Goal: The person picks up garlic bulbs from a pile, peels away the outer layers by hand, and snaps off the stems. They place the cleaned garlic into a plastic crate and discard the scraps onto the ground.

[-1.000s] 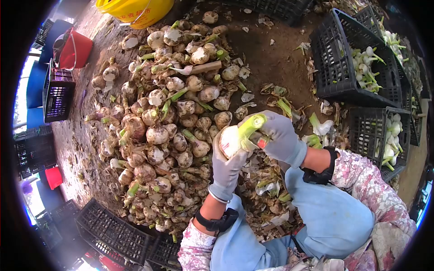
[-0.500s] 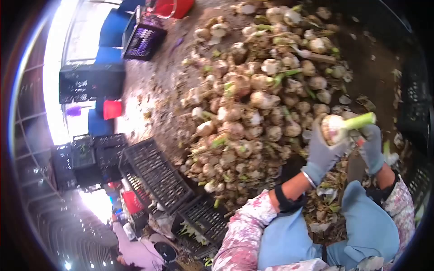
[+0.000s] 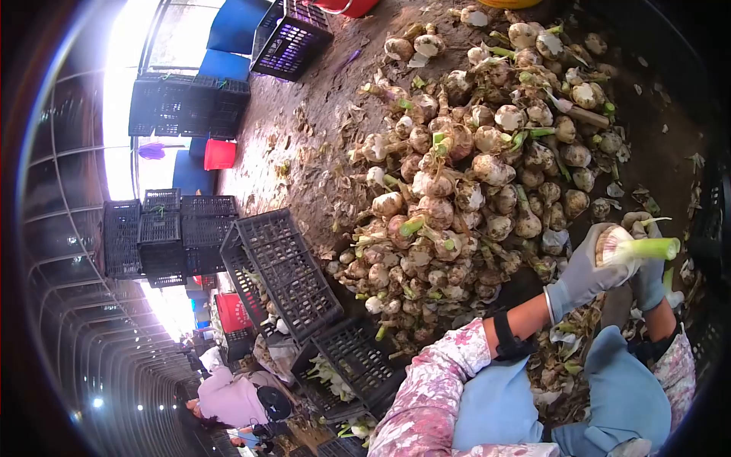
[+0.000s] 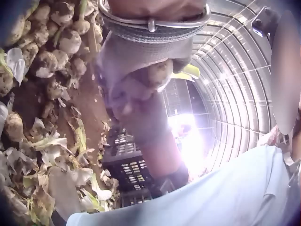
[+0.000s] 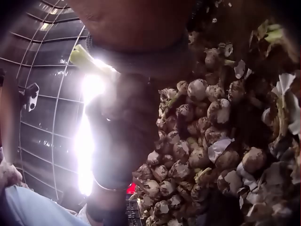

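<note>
In the head view my gloved left hand [image 3: 588, 276] grips a garlic bulb [image 3: 611, 245] with pinkish streaks, its thick green stem [image 3: 656, 248] pointing right. Just behind the bulb, my gloved right hand [image 3: 647, 283] has curled fingers, with a thin pale strip of skin [image 3: 655, 221] sticking out at them. The left wrist view shows the bulb [image 4: 160, 74] under my left hand [image 4: 141, 54], beside my right hand [image 4: 146, 117]. Glare blurs the right wrist view, where the cut stem [image 5: 87, 60] shows beside my dark right hand [image 5: 134, 92].
A large heap of unpeeled garlic [image 3: 487, 167] covers the ground left of my hands. Black crates [image 3: 285, 274] stand lower left, with a red bucket [image 3: 220, 154] farther off. Another person [image 3: 236, 396] is at the lower left. Loose skins [image 3: 567, 358] lie between my knees.
The head view has swung left, bringing the tunnel and other person into sight. The bulb has turned, its stem now pointing right, and looks cleaner. The red thing at my right fingers is hidden.
</note>
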`<action>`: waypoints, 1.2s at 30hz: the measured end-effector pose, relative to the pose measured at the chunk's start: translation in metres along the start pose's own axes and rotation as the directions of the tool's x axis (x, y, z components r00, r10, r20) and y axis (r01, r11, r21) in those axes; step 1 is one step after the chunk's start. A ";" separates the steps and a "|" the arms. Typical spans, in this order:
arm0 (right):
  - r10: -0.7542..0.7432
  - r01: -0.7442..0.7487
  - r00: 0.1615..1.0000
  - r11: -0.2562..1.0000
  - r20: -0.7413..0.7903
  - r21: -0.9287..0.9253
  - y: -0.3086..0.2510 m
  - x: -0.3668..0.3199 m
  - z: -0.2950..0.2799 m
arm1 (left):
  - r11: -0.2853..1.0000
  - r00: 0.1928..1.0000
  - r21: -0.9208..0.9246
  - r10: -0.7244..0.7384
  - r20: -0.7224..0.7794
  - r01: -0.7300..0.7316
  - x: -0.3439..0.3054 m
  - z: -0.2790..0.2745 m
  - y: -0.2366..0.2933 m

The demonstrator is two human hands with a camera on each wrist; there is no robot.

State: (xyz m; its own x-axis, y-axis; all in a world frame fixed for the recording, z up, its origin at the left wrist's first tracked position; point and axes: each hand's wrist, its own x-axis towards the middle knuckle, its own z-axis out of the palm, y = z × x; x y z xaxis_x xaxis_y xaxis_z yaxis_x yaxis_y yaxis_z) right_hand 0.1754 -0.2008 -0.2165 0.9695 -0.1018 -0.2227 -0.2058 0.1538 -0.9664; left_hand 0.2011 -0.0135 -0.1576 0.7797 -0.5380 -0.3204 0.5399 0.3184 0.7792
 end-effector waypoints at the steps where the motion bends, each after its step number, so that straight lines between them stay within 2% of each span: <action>1: 0.000 0.000 1.000 1.000 0.004 0.002 0.006 -0.006 -0.004 | 1.000 1.000 0.002 0.001 -0.004 -0.001 0.002 -0.002 -0.002; 3: -0.172 0.172 0.985 0.985 0.012 0.032 -0.036 -0.012 0.024 | 0.995 0.996 0.096 0.015 -0.086 -0.006 0.007 -0.008 -0.002; 4: -0.058 0.060 0.994 0.998 -0.096 0.017 -0.045 -0.011 0.029 | 0.993 0.990 0.108 0.054 -0.133 -0.040 0.007 -0.008 -0.004; 5: -0.058 0.059 0.994 0.998 -0.094 0.017 -0.052 -0.014 0.034 | 0.993 0.989 0.108 0.054 -0.135 -0.040 0.007 -0.009 -0.005; 7: -0.171 0.159 0.984 0.973 -0.057 -0.166 -0.066 -0.018 0.047 | 0.981 0.975 0.174 0.119 -0.189 -0.086 0.008 -0.009 -0.009; 8: -0.295 0.298 0.951 0.955 0.090 -0.015 -0.076 -0.016 0.054 | 0.981 0.974 0.175 0.120 -0.191 -0.087 0.008 -0.009 -0.009; 9: -0.296 0.298 0.951 0.954 0.091 -0.013 -0.073 -0.015 0.051 | 0.975 0.971 0.199 0.140 -0.191 -0.101 0.008 -0.008 -0.009; 11: -0.162 0.194 0.972 0.961 0.169 -0.198 -0.060 -0.015 0.035 | 0.968 0.968 0.224 0.159 -0.194 -0.114 0.007 -0.008 -0.008; 15: -0.043 0.115 0.977 0.932 0.208 -0.343 -0.048 -0.013 0.015 | 0.960 0.966 0.265 0.149 -0.212 -0.090 0.002 -0.004 -0.002; 17: -0.314 0.361 0.932 0.787 0.178 -0.501 -0.056 -0.013 0.025 | 0.952 0.963 0.293 0.156 -0.222 -0.087 0.002 -0.001 -0.004; 19: -0.341 0.355 0.931 0.773 0.128 -0.526 -0.050 -0.012 0.027 | 0.878 0.939 0.465 0.246 -0.242 -0.110 0.003 0.001 -0.010; 20: -0.368 0.347 0.927 0.760 0.076 -0.550 -0.046 -0.012 0.029 | 0.877 0.939 0.467 0.247 -0.239 -0.112 0.003 0.001 -0.010; 21: -0.372 0.349 0.925 0.760 0.074 -0.549 -0.044 -0.012 0.031 | 0.894 0.947 0.436 0.223 -0.230 -0.105 0.003 0.001 -0.009; 23: -0.387 0.371 0.922 0.865 0.022 -0.337 -0.042 -0.013 0.036 | 0.908 0.956 0.408 0.198 -0.214 -0.096 0.004 -0.001 -0.010; 27: -0.464 0.454 0.885 0.837 0.043 -0.307 -0.035 -0.014 0.034 | 0.931 0.975 0.351 0.166 -0.150 -0.105 0.006 -0.007 -0.013; 29: -0.403 0.385 0.912 0.904 -0.073 -0.187 -0.027 -0.014 0.037 | 0.946 0.980 0.306 0.152 -0.127 -0.107 0.005 -0.007 -0.013; 31: -0.407 0.393 0.912 0.900 -0.042 -0.187 -0.024 -0.011 0.034 | 0.958 0.985 0.270 0.128 -0.116 -0.093 0.004 -0.007 -0.015; 32: -0.372 0.364 0.927 0.923 -0.049 -0.123 -0.024 -0.011 0.034 | 0.978 0.991 0.199 0.084 -0.102 -0.062 0.003 -0.010 -0.017; 33: -0.336 0.333 0.940 0.941 -0.053 -0.058 -0.024 -0.011 0.035 | 0.977 0.992 0.203 0.085 -0.093 -0.065 0.003 -0.013 -0.018; 35: -0.377 0.370 0.924 0.924 -0.071 -0.094 -0.020 -0.014 0.033 | 0.998 0.997 0.015 -0.066 0.034 0.066 0.003 -0.018 -0.012; 36: -0.288 0.282 0.955 0.955 -0.068 -0.091 -0.014 -0.017 0.028 | 0.993 0.989 -0.013 -0.112 0.097 0.114 0.003 -0.021 -0.006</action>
State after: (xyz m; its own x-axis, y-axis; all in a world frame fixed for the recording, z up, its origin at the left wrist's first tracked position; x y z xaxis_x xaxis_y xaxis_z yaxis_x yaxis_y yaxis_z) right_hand 0.1652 -0.1736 -0.1955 0.9764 -0.2084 0.0573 0.0648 0.0292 -0.9975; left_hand 0.2063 -0.0005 -0.1747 0.6801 -0.6431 -0.3521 0.6293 0.2656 0.7304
